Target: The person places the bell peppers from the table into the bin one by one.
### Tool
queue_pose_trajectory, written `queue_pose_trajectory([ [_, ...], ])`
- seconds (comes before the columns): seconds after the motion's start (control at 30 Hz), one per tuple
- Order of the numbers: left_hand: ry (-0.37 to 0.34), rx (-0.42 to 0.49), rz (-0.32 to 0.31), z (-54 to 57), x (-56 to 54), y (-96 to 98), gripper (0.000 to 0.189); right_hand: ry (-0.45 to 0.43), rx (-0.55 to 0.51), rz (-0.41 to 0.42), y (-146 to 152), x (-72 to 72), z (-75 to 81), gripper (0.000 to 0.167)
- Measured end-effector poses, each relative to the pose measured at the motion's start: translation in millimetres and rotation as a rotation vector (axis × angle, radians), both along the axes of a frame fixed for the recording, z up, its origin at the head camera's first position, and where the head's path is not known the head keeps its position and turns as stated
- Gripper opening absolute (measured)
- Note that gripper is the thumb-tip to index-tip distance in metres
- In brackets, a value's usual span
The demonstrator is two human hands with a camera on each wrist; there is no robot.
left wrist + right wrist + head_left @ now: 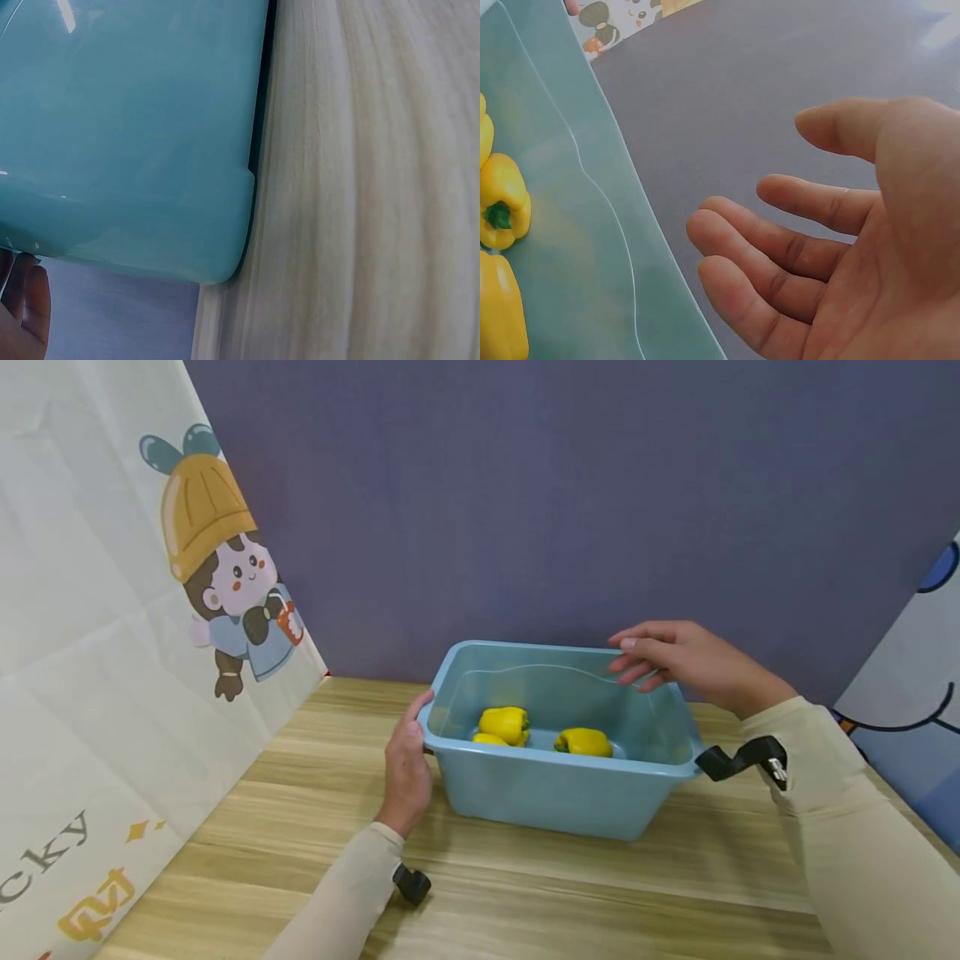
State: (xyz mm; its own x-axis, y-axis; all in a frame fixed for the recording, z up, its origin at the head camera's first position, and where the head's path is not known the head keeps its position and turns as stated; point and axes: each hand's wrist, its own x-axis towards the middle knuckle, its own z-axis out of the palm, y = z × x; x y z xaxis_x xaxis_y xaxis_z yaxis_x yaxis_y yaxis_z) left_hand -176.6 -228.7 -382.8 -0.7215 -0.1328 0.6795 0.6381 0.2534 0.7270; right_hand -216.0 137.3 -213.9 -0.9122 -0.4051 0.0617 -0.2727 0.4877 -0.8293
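Observation:
A light blue plastic bin stands on the wooden table. Inside lie three yellow bell peppers: two side by side toward the left, one of them the upper pepper, and a separate pepper nearer the middle. My left hand grips the rim at the bin's left end; in the left wrist view its fingers show at the bin's corner. Over the back right rim, my right hand hovers with nothing in it. Its fingers are loosely bent and spread in the right wrist view, apart from the thumb.
The wooden tabletop extends around the bin. Close behind it rises a dark grey-purple panel. A white sheet with a cartoon figure borders the left, and another printed sheet the right. Black straps hang at the wrists.

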Motion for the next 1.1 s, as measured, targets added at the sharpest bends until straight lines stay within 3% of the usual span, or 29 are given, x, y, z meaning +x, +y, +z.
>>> queue_pose_trajectory([
  [0.33,0.052,-0.005,-0.002,0.5,-2.3,0.0,0.047,0.048,0.005,-0.052,21.5,17.1,-6.6,0.054],
  [0.7,0.058,-0.038,0.034,2.5,-0.2,-3.0,0.046,0.081,0.033,-0.111,38.7,30.2,-9.7,0.054],
  [1.1,0.098,-0.066,0.117,6.8,2.5,-4.5,0.044,0.096,0.0,-0.135,57.9,43.2,-26.3,0.048],
])
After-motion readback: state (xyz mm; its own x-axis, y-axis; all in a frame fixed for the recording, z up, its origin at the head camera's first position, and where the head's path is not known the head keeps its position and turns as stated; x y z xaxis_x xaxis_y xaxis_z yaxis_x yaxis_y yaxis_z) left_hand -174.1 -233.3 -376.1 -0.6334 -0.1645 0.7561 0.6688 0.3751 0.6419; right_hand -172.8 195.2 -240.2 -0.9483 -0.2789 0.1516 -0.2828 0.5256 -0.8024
